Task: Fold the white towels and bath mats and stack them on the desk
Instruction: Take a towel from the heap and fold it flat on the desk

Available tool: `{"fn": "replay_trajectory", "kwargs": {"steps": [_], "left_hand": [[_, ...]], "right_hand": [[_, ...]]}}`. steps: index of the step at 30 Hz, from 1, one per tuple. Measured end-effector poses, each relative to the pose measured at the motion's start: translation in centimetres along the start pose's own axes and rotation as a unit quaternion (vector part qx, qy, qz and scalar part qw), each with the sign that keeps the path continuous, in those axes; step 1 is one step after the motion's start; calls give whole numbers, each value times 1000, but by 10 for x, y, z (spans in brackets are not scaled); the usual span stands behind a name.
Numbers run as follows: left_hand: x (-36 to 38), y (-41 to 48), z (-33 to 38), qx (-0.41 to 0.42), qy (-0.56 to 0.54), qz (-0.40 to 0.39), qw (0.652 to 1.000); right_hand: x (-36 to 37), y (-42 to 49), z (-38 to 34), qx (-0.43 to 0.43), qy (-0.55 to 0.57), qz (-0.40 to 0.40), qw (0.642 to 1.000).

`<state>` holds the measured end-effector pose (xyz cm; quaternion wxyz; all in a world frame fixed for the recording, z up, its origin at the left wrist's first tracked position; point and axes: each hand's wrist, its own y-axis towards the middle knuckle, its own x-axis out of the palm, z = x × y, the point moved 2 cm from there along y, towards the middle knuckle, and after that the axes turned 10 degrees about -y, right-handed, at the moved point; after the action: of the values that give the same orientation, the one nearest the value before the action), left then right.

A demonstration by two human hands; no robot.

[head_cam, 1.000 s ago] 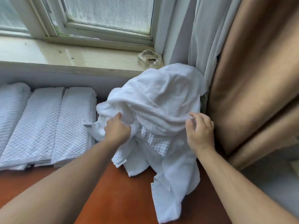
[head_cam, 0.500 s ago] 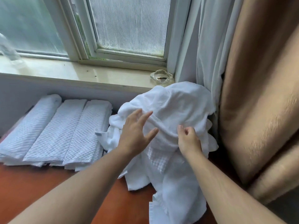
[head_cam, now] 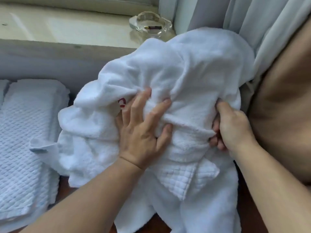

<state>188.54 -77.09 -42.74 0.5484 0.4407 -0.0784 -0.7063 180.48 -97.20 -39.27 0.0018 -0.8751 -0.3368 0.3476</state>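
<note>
Head view: a heap of white towels (head_cam: 193, 68) lies on the table (head_cam: 156, 226), bulging up under and beyond both sets of fingers. A brown curtain (head_cam: 282, 106) hangs just right of the right fingers. Folded quilted bath mats (head_cam: 28, 132) lie side by side, left of the left fingers. The left hand (head_cam: 143, 132) has its fingers spread, with forefinger and thumb gripping a fold. The right hand (head_cam: 234, 130) has its fingers clamped on a towel hem. A glass ashtray (head_cam: 151, 25) sits on the sill beyond the fingertips.
</note>
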Motion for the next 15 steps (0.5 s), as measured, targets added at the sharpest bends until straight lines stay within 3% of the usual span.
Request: {"fn": "replay_trajectory", "kwargs": {"steps": [8,15], "left_hand": [[0,-12,-6,49,-19,38,998],[-15,-25,3,-6,-119,7,993]], "right_hand": [[4,-26,14,-49,58,65,995],[6,-63,25,-92,95,69,989]]}}
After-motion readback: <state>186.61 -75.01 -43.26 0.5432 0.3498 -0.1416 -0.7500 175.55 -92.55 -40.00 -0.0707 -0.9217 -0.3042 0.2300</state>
